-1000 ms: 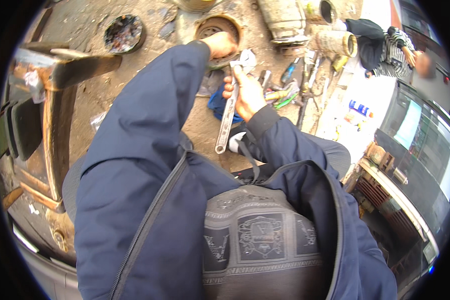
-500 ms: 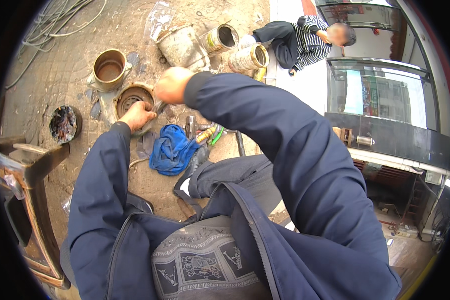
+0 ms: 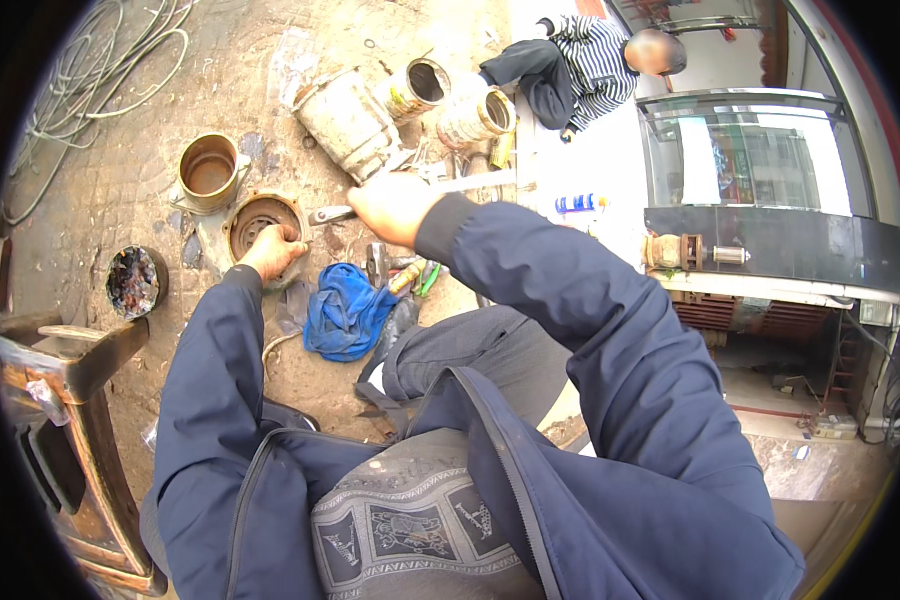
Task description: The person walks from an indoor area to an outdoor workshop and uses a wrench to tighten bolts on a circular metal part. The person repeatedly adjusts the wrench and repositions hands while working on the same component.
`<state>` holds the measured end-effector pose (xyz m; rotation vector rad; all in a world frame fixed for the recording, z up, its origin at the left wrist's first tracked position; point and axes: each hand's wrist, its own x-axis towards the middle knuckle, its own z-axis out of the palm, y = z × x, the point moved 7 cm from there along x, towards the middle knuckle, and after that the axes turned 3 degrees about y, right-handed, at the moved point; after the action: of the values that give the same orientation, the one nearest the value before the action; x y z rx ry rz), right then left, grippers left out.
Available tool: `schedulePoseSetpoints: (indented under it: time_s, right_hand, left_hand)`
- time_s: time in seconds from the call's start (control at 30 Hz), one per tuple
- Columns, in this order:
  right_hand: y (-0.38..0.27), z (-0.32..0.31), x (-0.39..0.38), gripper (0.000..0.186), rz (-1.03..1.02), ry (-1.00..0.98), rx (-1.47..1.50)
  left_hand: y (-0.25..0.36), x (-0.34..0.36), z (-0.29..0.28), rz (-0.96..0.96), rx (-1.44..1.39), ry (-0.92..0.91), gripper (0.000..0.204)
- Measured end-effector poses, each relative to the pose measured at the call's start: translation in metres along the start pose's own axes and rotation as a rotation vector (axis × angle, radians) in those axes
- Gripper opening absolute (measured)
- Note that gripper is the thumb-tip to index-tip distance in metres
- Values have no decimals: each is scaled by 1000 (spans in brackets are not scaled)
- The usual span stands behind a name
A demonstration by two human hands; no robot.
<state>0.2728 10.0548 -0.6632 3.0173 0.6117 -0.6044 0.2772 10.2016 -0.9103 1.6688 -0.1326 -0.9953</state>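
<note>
At the right rim of a rusty round metal housing (image 3: 240,222), my left hand (image 3: 268,252) has its fingers bent together; anything they pinch is hidden. My right hand (image 3: 398,207) is wrapped round a long metal wrench (image 3: 332,214), raised just right of the housing. One end of the wrench points toward the housing, apart from my left hand; the other reaches out to the right. A blue cloth (image 3: 342,315) lies crumpled below my hands. Beside it are a hammer (image 3: 376,262), a yellow-handled tool (image 3: 407,277) and a green-handled one (image 3: 430,279).
A hollow metal cylinder (image 3: 210,172) stands behind the housing. A dirty motor body (image 3: 348,122) and two cans (image 3: 420,84) lie farther back. Left are a tin of dark scraps (image 3: 136,281), a wooden stool (image 3: 100,420) and coiled hose (image 3: 100,80). A person (image 3: 590,70) sits back right.
My right hand has moved right, away from my left hand, and the wrench now shows at both sides of it. My left hand stays at the housing's rim. The view has shifted slightly.
</note>
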Motion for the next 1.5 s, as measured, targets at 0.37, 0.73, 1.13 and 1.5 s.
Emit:
schedulePoseSetpoints:
  time_s: [0.37,0.73,1.13,1.5]
  right_hand:
    - [-14,108,-105,31,438,-147,952]
    - [-47,146,-100,24,753,-81,1578]
    - [-48,155,-64,25,709,-124,1466]
    - [-61,174,-50,25,859,-49,1622]
  left_hand:
    - [28,-13,-5,261,449,137,38]
    - [70,-70,-4,253,575,545,31]
    - [74,-64,14,355,602,518,28]
    - [78,-64,12,370,441,538,25]
